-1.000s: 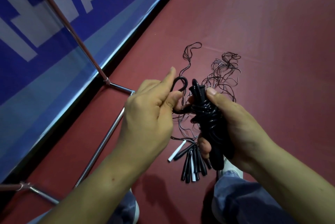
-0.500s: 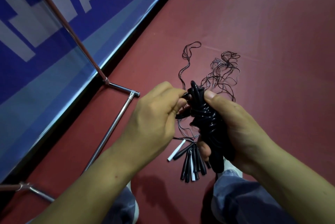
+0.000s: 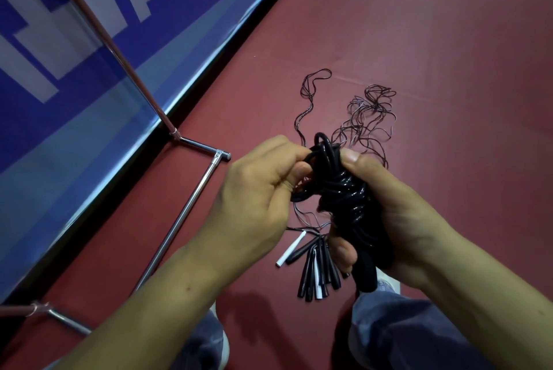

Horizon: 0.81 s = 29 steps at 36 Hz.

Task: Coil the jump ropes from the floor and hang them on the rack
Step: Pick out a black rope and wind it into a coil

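Note:
A glossy black jump rope point(image 3: 347, 190), wound into a tight coil, is gripped in my right hand point(image 3: 389, 214), thumb pressing on its top loops. Its black handle sticks out below the palm. My left hand point(image 3: 257, 190) pinches the loose end of the same rope beside the coil's upper part. Below on the red floor lie several other jump ropes: a bundle of black and white handles point(image 3: 314, 268) and their thin tangled cords point(image 3: 368, 118). The metal rack point(image 3: 191, 202) stands at the left, only its foot bar and slanted post showing.
A blue and white banner wall point(image 3: 89, 76) runs along the left behind the rack. My legs in jeans and white shoes point(image 3: 386, 286) are at the bottom, close to the handles. Red floor point(image 3: 449, 40) stretches to the right and far side.
My left hand has come down from holding a raised loop of rope and closed in against the coil, pulling the loop tight. My right hand has kept its grip.

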Each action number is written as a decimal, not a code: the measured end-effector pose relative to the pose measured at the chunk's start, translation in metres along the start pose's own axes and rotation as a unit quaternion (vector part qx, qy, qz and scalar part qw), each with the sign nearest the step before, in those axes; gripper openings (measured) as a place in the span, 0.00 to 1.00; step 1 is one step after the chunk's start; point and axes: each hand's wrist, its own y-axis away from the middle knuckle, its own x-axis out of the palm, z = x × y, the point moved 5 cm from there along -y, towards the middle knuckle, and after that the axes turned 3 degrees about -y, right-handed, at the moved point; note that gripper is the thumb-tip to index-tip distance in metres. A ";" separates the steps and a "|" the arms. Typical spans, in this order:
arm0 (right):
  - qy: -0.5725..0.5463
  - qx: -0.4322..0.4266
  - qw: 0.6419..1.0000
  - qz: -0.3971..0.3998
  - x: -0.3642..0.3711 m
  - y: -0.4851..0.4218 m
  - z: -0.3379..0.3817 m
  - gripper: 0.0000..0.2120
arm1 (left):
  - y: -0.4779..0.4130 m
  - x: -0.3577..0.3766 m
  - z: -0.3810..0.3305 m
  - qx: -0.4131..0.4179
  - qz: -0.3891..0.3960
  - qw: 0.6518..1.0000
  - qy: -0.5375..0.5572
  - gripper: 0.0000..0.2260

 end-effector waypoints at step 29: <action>0.085 -0.042 0.994 -0.056 -0.009 -0.004 -0.005 0.20 | 0.003 0.003 -0.012 0.021 0.019 0.988 -0.155 0.09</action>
